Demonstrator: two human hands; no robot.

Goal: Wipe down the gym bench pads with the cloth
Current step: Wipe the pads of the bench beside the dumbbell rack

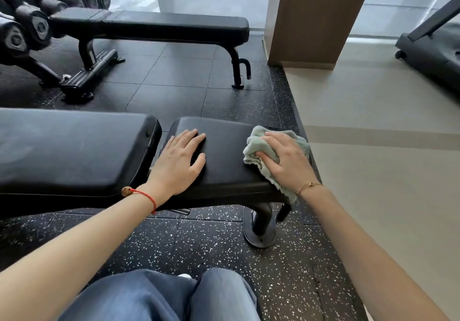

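Note:
A black gym bench stands in front of me with two pads: a long back pad [69,151] on the left and a short seat pad [224,146] on the right. My left hand [179,161] lies flat on the left part of the seat pad, fingers spread, holding nothing. My right hand [286,158] presses a bunched pale green cloth [258,146] onto the seat pad's right end. Part of the cloth hangs over the pad's near right corner.
A second black flat bench [154,25] stands farther back. A rack of dumbbells [29,19] is at the far left. A wooden pillar [313,16] rises at the back right, and a treadmill base [433,49] sits at the far right. The bench foot [260,226] rests on the speckled rubber floor.

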